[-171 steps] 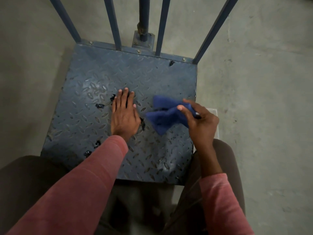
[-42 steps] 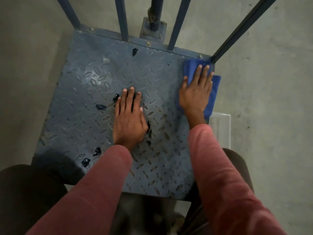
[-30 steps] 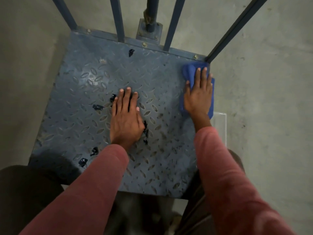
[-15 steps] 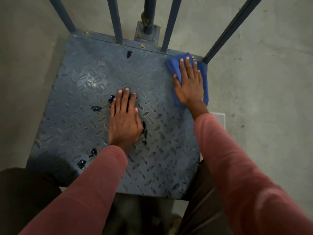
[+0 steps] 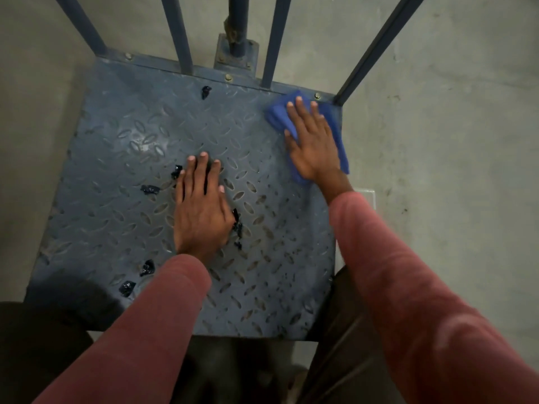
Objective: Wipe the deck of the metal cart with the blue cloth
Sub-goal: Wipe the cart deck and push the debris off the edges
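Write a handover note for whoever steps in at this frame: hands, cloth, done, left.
Left hand: flat on the middle of the cart deck, holding nothing.
Right hand: fingers straight, pressing the blue cloth onto the deck's far right corner.
Done: wiping is at that corner; how much is clean cannot be told.
Left: dark scraps lie beside the left hand, near the far edge and at the near left; the rest of the deck needs wiping.

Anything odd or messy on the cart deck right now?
Yes: glossy black bits lie scattered on the deck, one near the far edge, several around the left hand, two by the near-left corner. The blue cloth under the right hand sits at the far-right corner, away from them.
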Motion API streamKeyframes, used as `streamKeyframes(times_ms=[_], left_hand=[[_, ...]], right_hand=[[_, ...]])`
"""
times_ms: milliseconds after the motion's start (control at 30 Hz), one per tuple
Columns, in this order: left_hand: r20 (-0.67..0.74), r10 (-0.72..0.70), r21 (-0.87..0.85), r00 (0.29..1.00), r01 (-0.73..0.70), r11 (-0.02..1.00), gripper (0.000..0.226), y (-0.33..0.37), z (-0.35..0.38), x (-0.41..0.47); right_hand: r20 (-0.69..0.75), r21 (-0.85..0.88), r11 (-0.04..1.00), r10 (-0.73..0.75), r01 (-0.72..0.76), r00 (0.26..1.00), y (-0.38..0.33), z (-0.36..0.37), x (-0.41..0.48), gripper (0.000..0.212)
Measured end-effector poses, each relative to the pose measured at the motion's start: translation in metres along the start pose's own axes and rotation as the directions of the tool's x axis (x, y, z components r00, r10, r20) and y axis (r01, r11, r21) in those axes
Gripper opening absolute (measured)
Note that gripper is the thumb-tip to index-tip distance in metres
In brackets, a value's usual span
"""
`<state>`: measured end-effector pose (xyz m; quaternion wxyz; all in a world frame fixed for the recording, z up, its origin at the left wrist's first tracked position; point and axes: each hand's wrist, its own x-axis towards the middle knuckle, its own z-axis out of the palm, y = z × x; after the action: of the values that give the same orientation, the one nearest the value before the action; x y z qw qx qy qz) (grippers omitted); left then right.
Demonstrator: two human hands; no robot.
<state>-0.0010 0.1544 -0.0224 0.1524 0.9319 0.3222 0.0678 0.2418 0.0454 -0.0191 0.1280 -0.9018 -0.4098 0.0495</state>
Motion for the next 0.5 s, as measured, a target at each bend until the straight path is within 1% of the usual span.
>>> streamKeyframes(times_ms=[67,133,200,267,333,500], left_hand=[[-0.016,0.002,-0.003,1.000,-0.002,1.000,0.053,0.000,0.000,0.000],[-0.022,0.006,-0.010,1.000,-0.006,1.000,0.052,0.000,-0.001,0.000],[-0.029,0.012,-0.020,1.000,-0.012,1.000,0.051,0.000,-0.003,-0.001],[-0.025,0.013,-0.020,1.000,-0.014,1.000,0.051,0.000,-0.002,-0.001],[-0.015,0.011,-0.005,1.000,-0.012,1.000,0.052,0.000,-0.002,-0.001],[0.000,0.009,0.003,1.000,-0.009,1.000,0.052,-0.002,-0.001,-0.001]], right_hand=[[0.032,-0.016,0.998,-0.066,0.067,0.997,-0.031,0.010,0.000,0.060],[0.036,-0.003,0.991,-0.130,0.130,0.991,-0.053,0.016,-0.022,0.060],[0.049,0.018,0.986,-0.164,0.163,0.985,-0.050,0.015,-0.059,0.059],[0.028,0.042,0.992,-0.117,0.116,0.993,-0.030,0.009,-0.094,0.058],[-0.001,0.055,0.998,-0.034,0.034,0.999,-0.008,0.002,-0.105,0.057],[-0.037,-0.003,0.996,0.090,-0.090,0.995,0.004,0.000,-0.041,0.059]])
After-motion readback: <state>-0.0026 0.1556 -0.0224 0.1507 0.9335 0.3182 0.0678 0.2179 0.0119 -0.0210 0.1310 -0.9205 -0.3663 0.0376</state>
